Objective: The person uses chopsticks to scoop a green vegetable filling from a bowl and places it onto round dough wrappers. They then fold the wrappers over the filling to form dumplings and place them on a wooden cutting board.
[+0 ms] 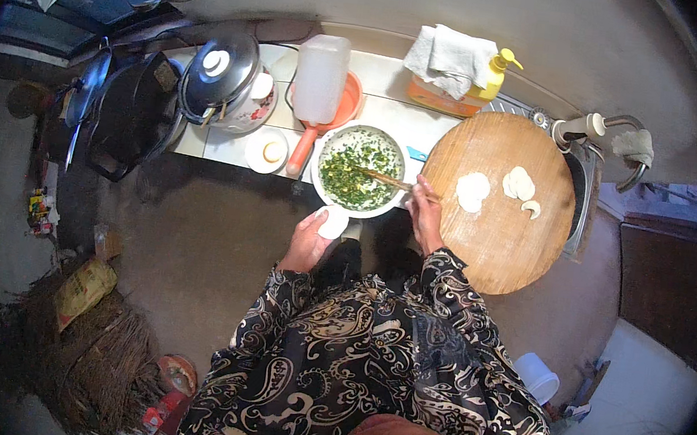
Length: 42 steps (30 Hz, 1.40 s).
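A thin round dough wrapper (333, 222) lies in my left hand (310, 239), just in front of a white bowl (403, 159). Chopped green filling (354, 166) with small yellow bits covers the inside of that bowl. My right hand (425, 216) grips wooden chopsticks (384, 178), whose tips are in the filling. To the right is a round wooden board (498, 252). It carries floured dough wrappers (472, 191), more round wrappers (519, 183) overlapping each other, and one crescent-shaped dumpling (531, 208).
Left of the bowl are a small white dish (256, 158), an orange ladle handle (300, 150) and a translucent plastic container (322, 78). Farther left stand a lidded pot (218, 76) and a dark wok (133, 112). A yellow pump bottle (496, 74) and a faucet (633, 177) are behind the board.
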Tool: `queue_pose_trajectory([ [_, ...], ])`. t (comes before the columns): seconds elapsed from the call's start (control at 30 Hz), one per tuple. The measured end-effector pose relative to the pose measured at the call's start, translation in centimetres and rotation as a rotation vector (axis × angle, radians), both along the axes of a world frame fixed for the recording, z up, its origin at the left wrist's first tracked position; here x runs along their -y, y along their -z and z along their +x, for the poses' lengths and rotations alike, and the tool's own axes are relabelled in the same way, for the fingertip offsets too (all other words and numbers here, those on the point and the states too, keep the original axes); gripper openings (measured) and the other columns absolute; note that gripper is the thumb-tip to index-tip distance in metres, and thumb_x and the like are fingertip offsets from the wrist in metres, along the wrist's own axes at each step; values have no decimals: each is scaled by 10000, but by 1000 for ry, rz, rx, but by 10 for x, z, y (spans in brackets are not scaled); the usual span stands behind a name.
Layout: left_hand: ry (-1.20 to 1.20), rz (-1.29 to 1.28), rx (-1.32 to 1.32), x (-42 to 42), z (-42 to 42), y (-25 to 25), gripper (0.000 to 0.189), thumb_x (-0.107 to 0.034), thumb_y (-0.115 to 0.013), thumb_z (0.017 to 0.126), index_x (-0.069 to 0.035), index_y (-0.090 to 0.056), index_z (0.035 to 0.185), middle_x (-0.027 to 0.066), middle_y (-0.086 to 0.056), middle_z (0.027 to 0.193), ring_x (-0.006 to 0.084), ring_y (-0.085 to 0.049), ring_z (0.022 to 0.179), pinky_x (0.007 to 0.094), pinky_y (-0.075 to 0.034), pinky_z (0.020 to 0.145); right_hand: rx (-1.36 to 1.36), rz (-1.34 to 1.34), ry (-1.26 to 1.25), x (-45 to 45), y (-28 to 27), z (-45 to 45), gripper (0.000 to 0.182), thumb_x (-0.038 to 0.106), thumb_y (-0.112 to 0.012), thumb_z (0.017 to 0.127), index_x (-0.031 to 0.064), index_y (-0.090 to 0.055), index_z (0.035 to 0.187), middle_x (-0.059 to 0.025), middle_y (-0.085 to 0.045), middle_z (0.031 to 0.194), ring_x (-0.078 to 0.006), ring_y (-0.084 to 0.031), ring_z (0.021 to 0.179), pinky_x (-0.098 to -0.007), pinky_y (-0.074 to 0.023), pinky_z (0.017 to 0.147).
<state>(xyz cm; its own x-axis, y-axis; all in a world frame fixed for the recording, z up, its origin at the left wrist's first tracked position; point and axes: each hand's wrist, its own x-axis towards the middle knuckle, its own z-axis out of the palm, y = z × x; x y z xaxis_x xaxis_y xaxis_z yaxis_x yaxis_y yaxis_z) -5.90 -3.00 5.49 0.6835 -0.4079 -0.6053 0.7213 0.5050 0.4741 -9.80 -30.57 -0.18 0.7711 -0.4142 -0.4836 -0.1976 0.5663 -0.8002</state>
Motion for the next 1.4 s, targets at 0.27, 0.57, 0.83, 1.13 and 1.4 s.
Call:
queue_pose_trajectory([
  [0.27, -44, 38, 27, -39, 36, 30, 348, -131, -483, 1039, 83, -482, 1314, 180, -583, 1309, 272, -581, 1221, 413, -462, 1077, 178, -774, -382, -42, -63, 58, 257, 187, -637, 968, -19, -706, 1104, -101, -687, 1053, -174, -660, 942, -300, -563, 797],
  [0.57, -69, -75, -28, -37, 62, 71, 361, -137, -515, 1027, 48, -484, 1335, 153, -583, 1327, 254, -576, 1229, 400, -454, 1079, 161, -911, -458, -24, -84, 92, 274, 218, -659, 955, -9, -707, 1101, -88, -729, 976, -166, -669, 914, -297, -548, 803],
  [0.83, -36, -153, -56, -38, 68, 80, 362, -159, -521, 1027, 43, -501, 1327, 138, -609, 1298, 253, -596, 1200, 388, -466, 1054, 193, -759, -496, -20, -68, 59, 230, 187, -642, 966, 8, -723, 1085, -99, -716, 1031, -172, -664, 970, -310, -557, 845],
  [1.13, -3, -122, -91, -38, 71, 82, 361, -162, -533, 1021, 55, -512, 1309, 151, -602, 1301, 255, -597, 1197, 393, -473, 1046, -95, -362, -321, -21, -27, 38, 345, 232, -624, 991, -90, -665, 1107, -111, -719, 974, -150, -688, 860, -238, -569, 743],
  [1.4, 1, -58, -89, -36, 72, 71, 370, -145, -510, 1033, 64, -480, 1336, 167, -581, 1328, 264, -581, 1221, 401, -474, 1061, -66, -17, -155, -41, 2, 32, 307, 169, -559, 1011, -97, -619, 1153, -202, -713, 1011, -218, -720, 838, -264, -611, 759],
])
